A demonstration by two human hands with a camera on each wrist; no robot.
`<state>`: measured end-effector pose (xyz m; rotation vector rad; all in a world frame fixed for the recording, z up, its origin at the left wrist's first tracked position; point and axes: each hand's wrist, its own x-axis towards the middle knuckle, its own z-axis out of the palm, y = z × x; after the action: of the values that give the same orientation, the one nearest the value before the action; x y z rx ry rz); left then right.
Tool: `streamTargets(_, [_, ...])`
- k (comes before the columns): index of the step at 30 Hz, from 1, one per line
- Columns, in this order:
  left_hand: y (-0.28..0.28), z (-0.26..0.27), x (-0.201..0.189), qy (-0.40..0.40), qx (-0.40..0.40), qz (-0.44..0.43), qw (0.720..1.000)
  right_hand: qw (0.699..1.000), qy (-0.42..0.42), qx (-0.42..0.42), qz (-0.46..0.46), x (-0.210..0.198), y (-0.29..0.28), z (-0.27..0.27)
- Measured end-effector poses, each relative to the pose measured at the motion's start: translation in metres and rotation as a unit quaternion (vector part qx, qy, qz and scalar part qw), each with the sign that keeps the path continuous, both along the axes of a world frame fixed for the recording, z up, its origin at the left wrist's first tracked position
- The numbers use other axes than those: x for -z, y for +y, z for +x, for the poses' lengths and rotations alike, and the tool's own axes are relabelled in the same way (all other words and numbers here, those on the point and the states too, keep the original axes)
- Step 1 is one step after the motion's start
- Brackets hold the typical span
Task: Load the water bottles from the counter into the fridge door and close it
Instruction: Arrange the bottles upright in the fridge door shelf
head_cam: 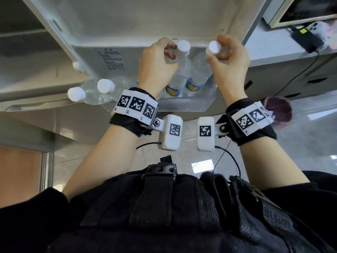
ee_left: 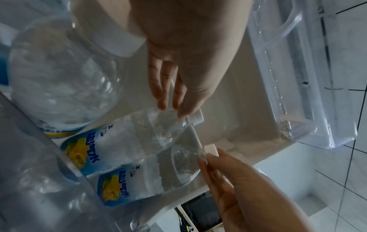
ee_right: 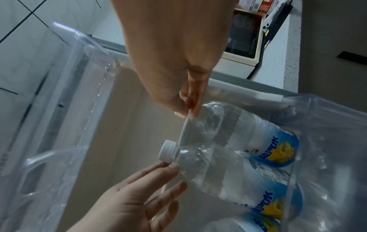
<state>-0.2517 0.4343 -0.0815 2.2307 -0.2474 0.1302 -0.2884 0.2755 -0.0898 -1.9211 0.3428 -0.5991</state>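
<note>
Two clear water bottles with white caps and blue-yellow labels stand side by side in the clear lower door shelf of the open fridge door. My left hand curls its fingers around the neck of the left bottle, also seen in the wrist views. At the same height, my right hand pinches the right bottle just under its cap. Two more bottles lean at the shelf's left end.
The door's white inner liner rises behind the bottles, with an upper clear door shelf above them. A counter on the right carries a microwave and a black power adapter. Tiled floor lies below.
</note>
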Motion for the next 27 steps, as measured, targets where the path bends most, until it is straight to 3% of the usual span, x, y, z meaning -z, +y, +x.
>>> streamTargets(6, [0.014,-0.004,-0.008,-0.001,0.004,-0.041,0.999,0.999,-0.031,0.032,-0.016,0.001,0.016,0.001])
streamTargets(10, [0.025,-0.016,-0.011,-0.029,-0.028,-0.060,0.997,0.991,-0.114,0.064,-0.025,-0.009,0.026,-0.003])
streamTargets(13, [0.035,-0.027,-0.014,-0.058,-0.068,-0.073,0.993,0.990,-0.142,0.003,-0.027,-0.015,0.039,-0.010])
streamTargets(16, [0.048,-0.038,-0.014,-0.092,-0.120,-0.073,0.986,0.985,-0.088,-0.149,0.000,-0.013,0.053,-0.013])
streamTargets(19, [0.068,-0.045,-0.012,-0.129,-0.197,-0.068,0.970,0.961,0.001,-0.276,-0.025,-0.008,0.066,-0.023])
streamTargets(21, [0.084,-0.045,-0.014,-0.130,-0.223,-0.018,0.966,0.941,0.053,-0.331,-0.040,-0.006,0.073,-0.028])
streamTargets(24, [0.108,-0.041,-0.020,-0.051,-0.212,0.078,0.973,0.921,0.103,-0.369,-0.066,-0.003,0.083,-0.029])
streamTargets(27, [0.128,-0.032,-0.013,0.063,-0.161,0.152,0.973,0.924,0.129,-0.339,-0.119,0.002,0.097,-0.024])
